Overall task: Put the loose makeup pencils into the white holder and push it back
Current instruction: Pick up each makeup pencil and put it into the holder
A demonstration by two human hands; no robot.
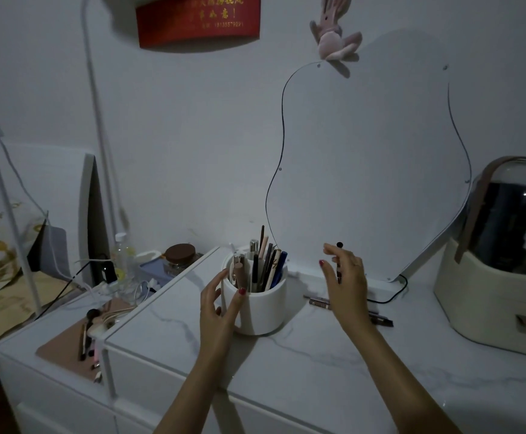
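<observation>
While your left hand [221, 303] curves half open around the near side of the white holder [260, 303], thumb and fingers touching its wall, your right hand [344, 277] pinches one dark pencil [339, 261] upright, just right of the holder. The holder, full of pencils, stands on the marbled white worktop [318, 364]; two loose pencils [319, 301] lie behind your right hand, below the wavy mirror [374, 158].

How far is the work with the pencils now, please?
Partly done. The white holder already stands full of pencils, with the left hand at its side. The right hand holds one dark pencil upright. Two loose pencils still lie on the marble top; the push back remains.
</observation>
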